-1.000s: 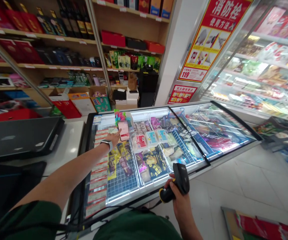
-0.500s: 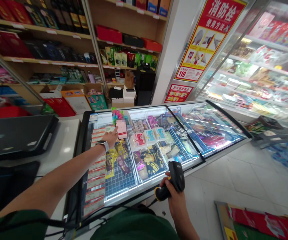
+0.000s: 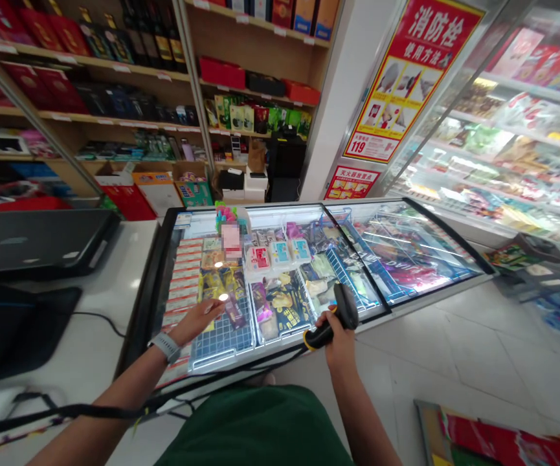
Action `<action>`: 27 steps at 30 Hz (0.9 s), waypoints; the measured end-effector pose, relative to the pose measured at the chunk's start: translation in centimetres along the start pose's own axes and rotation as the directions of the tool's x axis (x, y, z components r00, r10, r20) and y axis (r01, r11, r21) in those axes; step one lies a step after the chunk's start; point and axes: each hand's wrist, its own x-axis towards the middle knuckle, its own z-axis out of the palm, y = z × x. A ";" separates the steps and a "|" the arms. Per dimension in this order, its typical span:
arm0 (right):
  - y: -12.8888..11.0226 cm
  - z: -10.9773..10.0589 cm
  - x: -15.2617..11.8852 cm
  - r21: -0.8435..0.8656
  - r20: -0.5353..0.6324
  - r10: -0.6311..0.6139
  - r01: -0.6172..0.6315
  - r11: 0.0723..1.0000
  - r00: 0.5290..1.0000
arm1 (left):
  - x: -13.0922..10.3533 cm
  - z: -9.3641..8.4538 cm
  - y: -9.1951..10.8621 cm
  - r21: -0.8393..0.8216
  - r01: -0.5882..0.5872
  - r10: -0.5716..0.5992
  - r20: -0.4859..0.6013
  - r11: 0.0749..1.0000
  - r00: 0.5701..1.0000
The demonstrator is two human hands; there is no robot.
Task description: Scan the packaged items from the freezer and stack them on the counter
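Observation:
My right hand (image 3: 340, 340) is wrapped round the yellow-trimmed handle of a black barcode scanner (image 3: 344, 305), held over the front edge of a glass-topped chest freezer (image 3: 381, 308). The scanner's cable runs off to the left. My left hand (image 3: 199, 321), with a watch (image 3: 165, 345) on the wrist, hovers over the freezer's left part; its fingers are loosely bent and I see nothing in them. Beyond it, a phone (image 3: 232, 241) with a pinkish, partly blurred screen rests at the freezer's far left, apart from my hand. Behind the phone is a colourful, knobbly object (image 3: 224, 214).
Packaged frozen foods (image 3: 287, 301) lie in baskets under the glass. To my left is a white counter (image 3: 134, 259) bearing a black machine (image 3: 41, 239). Stocked shelves (image 3: 129, 123) stand behind, with a lit display fridge (image 3: 517, 129) at the right. A crate (image 3: 454, 427) sits lower right.
My left hand has drawn back from the phone, toward me. The phone stays on the freezer. My right hand still holds the barcode scanner, slightly raised in view.

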 end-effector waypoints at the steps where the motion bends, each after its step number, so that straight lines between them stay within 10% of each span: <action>1: -0.6 -0.5 0.6 0.040 0.002 0.005 -0.005 0.999 1.000 | -1.8 0.3 0.4 -0.155 0.002 0.010 0.075 0.988 0.997; 6: -3.6 -2.6 3.2 0.157 0.034 0.048 -0.053 0.986 0.998 | -10.5 3.1 -1.3 -0.279 0.061 0.033 0.321 0.958 0.946; 10: -6.2 -3.5 4.3 0.197 0.093 0.053 -0.070 0.978 0.994 | -14.0 6.1 -5.6 -0.021 0.049 -0.049 0.025 0.999 0.998; 16: -12.8 -4.4 5.4 0.233 0.092 -0.067 0.044 0.971 0.993 | -15.2 7.1 -8.8 0.403 0.250 -0.036 -0.468 0.880 0.883; 21: -18.3 -6.7 8.2 0.210 -0.034 -0.221 0.224 0.952 0.975 | -15.4 6.6 -10.3 0.642 0.346 -0.013 -0.464 0.684 0.886; 27: -18.1 -7.8 9.3 0.079 -0.023 -0.379 0.379 0.922 0.925 | -14.6 7.4 -10.2 0.548 0.202 -0.006 -0.338 0.811 0.941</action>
